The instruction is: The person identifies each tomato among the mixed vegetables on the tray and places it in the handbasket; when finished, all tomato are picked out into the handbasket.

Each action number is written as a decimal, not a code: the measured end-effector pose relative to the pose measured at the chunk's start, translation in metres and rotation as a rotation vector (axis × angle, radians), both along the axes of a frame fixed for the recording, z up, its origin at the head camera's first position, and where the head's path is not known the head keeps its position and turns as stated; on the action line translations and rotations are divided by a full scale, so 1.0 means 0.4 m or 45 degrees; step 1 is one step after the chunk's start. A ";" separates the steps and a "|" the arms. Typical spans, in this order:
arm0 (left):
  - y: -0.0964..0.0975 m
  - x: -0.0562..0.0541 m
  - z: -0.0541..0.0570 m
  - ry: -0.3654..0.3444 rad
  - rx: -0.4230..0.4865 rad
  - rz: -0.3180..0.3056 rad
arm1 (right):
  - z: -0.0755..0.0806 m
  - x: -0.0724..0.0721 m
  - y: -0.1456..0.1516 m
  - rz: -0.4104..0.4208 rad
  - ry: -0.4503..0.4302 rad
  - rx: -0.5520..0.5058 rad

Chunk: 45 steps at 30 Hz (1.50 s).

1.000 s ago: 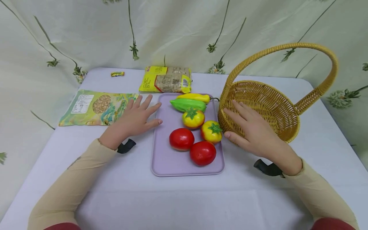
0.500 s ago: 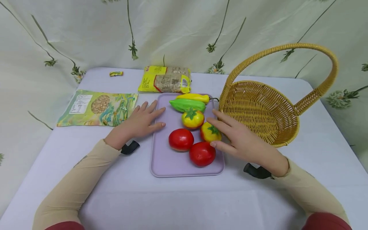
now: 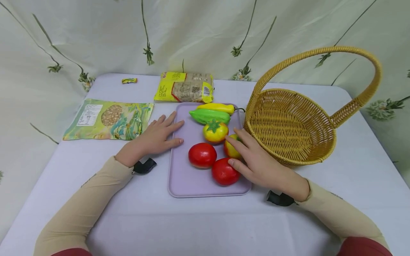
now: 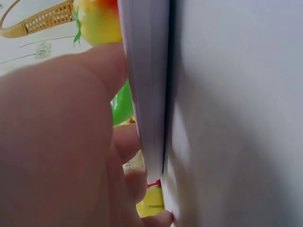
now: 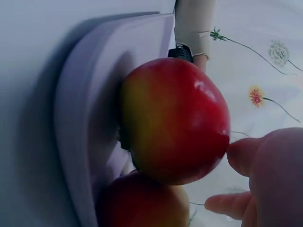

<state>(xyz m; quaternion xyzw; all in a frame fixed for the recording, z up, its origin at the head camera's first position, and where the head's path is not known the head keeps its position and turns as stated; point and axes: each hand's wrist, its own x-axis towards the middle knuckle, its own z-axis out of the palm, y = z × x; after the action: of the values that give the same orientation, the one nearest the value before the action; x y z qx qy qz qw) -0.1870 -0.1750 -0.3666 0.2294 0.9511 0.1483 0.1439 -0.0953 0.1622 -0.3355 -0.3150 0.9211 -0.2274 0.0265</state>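
My left hand [image 3: 153, 137] rests on the left rim of a lilac tray [image 3: 192, 186], fingers spread. In the left wrist view, its thumb and fingers lie against the tray edge [image 4: 147, 99]. My right hand [image 3: 261, 165] is over the tray's right side, fingers loosely extended above a yellow-and-red toy tomato [image 3: 230, 149] that it partly covers. Its thumb is at a red toy tomato [image 3: 223, 172]; contact is hard to tell. Another red tomato [image 3: 202, 155], a second yellow-and-red one [image 3: 215, 132], a green ridged vegetable [image 3: 209, 116] and a yellow chili pepper [image 3: 217, 107] lie on the tray.
A wicker basket [image 3: 288, 163] with a tall handle stands right of the tray. Behind the tray lies a yellow-and-brown food packet [image 3: 184, 88]. A green packet [image 3: 110, 119] lies to the left, and a small wrapped sweet [image 3: 129, 80] is at the back left.
My right hand has moved left and down from the basket to over the tray's tomatoes. My left hand has shifted right from beside the green packet onto the tray rim.
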 end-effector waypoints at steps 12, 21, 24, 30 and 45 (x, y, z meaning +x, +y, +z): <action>-0.005 0.002 -0.009 0.027 0.039 0.009 | -0.031 -0.015 -0.009 -0.124 -0.153 -0.104; -0.001 -0.004 -0.014 0.041 0.081 0.002 | -0.054 -0.031 -0.005 -0.120 -0.104 -0.189; 0.000 -0.005 -0.016 0.037 0.087 0.007 | -0.059 -0.037 -0.003 -0.108 -0.087 -0.212; -0.002 -0.005 -0.015 0.031 0.088 0.002 | -0.063 -0.041 -0.005 -0.136 -0.161 -0.225; -0.004 -0.001 -0.020 0.014 0.073 0.012 | -0.070 -0.043 -0.009 -0.120 -0.207 -0.233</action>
<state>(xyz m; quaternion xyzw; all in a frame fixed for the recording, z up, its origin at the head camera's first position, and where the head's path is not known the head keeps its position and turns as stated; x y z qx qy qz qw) -0.1875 -0.1766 -0.3746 0.2299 0.9483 0.1748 0.1313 -0.1124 0.1586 -0.3636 -0.2529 0.9050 -0.3364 0.0615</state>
